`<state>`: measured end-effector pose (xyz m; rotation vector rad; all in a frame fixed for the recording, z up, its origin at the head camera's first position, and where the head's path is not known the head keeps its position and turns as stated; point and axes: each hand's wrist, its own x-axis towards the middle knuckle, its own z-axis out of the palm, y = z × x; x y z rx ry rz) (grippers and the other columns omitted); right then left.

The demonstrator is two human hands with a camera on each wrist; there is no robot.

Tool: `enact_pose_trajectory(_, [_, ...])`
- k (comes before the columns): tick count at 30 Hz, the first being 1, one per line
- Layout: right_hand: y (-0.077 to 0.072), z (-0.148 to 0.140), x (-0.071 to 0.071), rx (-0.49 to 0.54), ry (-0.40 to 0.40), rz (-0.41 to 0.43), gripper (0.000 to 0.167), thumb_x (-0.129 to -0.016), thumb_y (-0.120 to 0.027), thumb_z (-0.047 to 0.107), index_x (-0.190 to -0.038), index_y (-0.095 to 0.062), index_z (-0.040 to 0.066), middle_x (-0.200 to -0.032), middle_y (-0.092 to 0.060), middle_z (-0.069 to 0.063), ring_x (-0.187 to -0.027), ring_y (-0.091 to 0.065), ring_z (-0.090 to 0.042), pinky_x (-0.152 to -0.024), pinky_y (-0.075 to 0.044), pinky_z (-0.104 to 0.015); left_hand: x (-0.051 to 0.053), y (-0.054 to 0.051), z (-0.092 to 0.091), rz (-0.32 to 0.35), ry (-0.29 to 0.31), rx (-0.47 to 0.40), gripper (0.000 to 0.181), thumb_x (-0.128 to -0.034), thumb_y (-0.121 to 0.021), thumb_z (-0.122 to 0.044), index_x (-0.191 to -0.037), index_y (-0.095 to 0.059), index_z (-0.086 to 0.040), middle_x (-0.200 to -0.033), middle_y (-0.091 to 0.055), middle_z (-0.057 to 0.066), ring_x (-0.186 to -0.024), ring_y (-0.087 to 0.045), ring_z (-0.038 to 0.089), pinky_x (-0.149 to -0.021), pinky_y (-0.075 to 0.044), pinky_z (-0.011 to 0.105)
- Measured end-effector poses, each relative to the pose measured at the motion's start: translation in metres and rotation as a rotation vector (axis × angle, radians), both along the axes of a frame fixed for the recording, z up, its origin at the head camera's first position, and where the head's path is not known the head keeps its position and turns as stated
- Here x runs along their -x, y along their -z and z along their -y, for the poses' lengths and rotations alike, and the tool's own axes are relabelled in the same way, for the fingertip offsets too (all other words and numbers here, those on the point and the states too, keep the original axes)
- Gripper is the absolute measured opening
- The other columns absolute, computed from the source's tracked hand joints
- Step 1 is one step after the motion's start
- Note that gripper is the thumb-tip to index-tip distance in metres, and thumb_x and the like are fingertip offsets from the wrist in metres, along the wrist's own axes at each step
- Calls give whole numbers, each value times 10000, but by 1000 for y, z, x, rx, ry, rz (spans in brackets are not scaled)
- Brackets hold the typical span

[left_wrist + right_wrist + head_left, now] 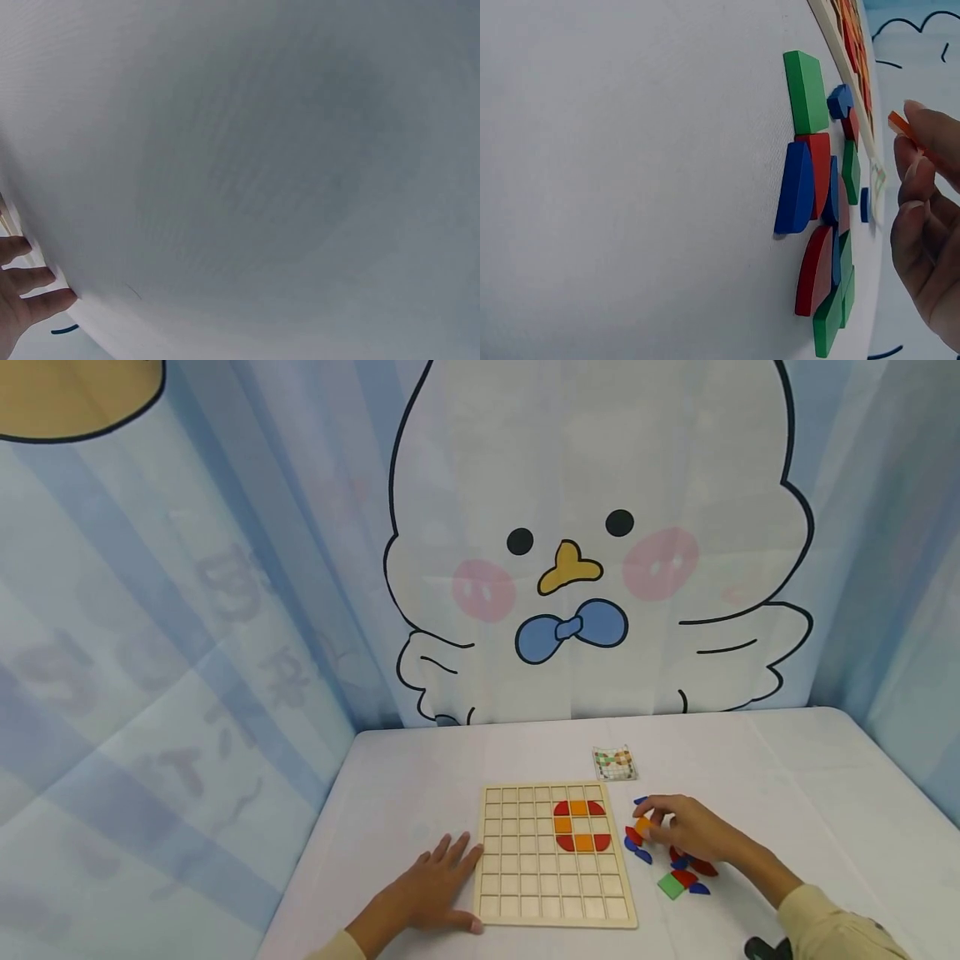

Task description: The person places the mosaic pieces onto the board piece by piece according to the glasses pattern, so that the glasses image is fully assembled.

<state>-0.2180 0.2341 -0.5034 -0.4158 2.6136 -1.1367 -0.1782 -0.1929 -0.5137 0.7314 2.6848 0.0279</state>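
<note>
Head view: at lower right, the right hand [692, 828] pinches an orange block [642, 826], while the left hand [435, 888], its fingers spread, rests against the gridded board [530, 885] at lower centre, probably best braced as the block is set flat and square.

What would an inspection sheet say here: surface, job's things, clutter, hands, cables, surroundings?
Surface: white table, pale top.
Job's things: wooden grid board holding red quarter-round pieces and orange square pieces at its upper right; loose red, blue and green pieces to its right; printed pattern card beyond its far edge.
Clutter: dark object by the right sleeve, cut off by the frame, identity unclear.
Grippers: left hand spread at the board's left edge; right hand pinching an orange piece.
Cables: nothing seen.
Surroundings: cartoon-bird curtain behind, printed fabric at both sides.
</note>
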Motion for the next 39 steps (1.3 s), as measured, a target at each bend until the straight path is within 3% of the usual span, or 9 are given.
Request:
enact_pose_trajectory(6, [-2,10,2,8,123,18,300,-837,-810,155,-1108,-701,87,-841,-612,-36,-605,-570,-214,-572,-559,-302,0,-1,0,-3,5,-2,1072,-771,-556,-838,-1605,-247,-240,-1676,-211,114,-1504,-261,434,-1096,-387,622])
enact_pose_trajectory(8, [-3,12,3,11,127,11,296,-842,-800,137,-1113,-702,73,-853,-613,-40,-611,-566,-206,-568,-553,-301,0,0,0,-6,8,-2,1075,-770,-548,-844,-1606,-246,-241,-1676,-210,114,-1504,-261,434,-1095,-389,621])
enact_pose_trajectory(16, [0,19,9,52,95,35,315,-860,-780,129,-1154,-684,68,-919,-610,-54,-733,-567,-189,-595,-541,-281,2,3,2,-10,11,-7,1085,-764,-522,-863,-1608,-241,-241,-1678,-204,113,-1507,-254,434,-1095,-389,623])
enact_pose_trajectory(30, [7,32,17,98,-11,24,319,-878,-770,144,-1160,-671,33,-880,-600,-48,-641,-570,-167,-572,-514,-239,1,0,0,-19,7,-7,1079,-761,-548,-850,-1603,-256,-244,-1675,-216,113,-1503,-264,436,-1089,-392,626])
enact_pose_trajectory(39, [17,43,24,43,-36,-24,292,-877,-784,209,-1113,-692,63,-856,-605,0,-597,-560,-124,-547,-510,-238,0,-1,0,12,-16,-18,1085,-754,-566,-842,-1606,-245,-253,-1680,-200,108,-1513,-238,432,-1100,-369,639])
